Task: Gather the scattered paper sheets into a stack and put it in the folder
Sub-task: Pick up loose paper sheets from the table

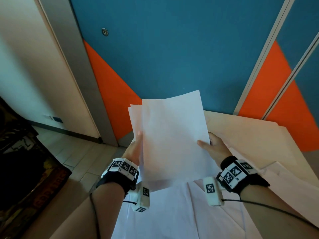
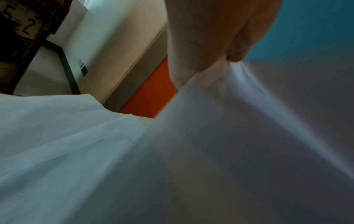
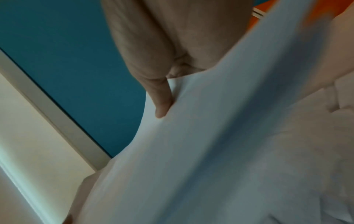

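Note:
A loose stack of white paper sheets [image 1: 172, 135] is held upright above the table, its edges uneven at the top left. My left hand [image 1: 134, 149] grips the stack's left edge, thumb on the front. My right hand [image 1: 210, 145] pinches the right edge, thumb on the front. In the left wrist view the held paper [image 2: 249, 136] fills the frame below my left hand [image 2: 220, 37]. The right wrist view shows my right hand [image 3: 162, 75] with its thumb pressed on the sheets [image 3: 210, 151]. More white sheets [image 1: 172, 213] lie on the table below. No folder is plainly identifiable.
The pale wooden table [image 1: 250, 128] stands against a blue and orange partition [image 1: 172, 49]. A large pale sheet or board [image 1: 293, 187] lies at the right. A dark patterned object [image 1: 25, 161] is on the left, beside tiled floor [image 1: 77, 152].

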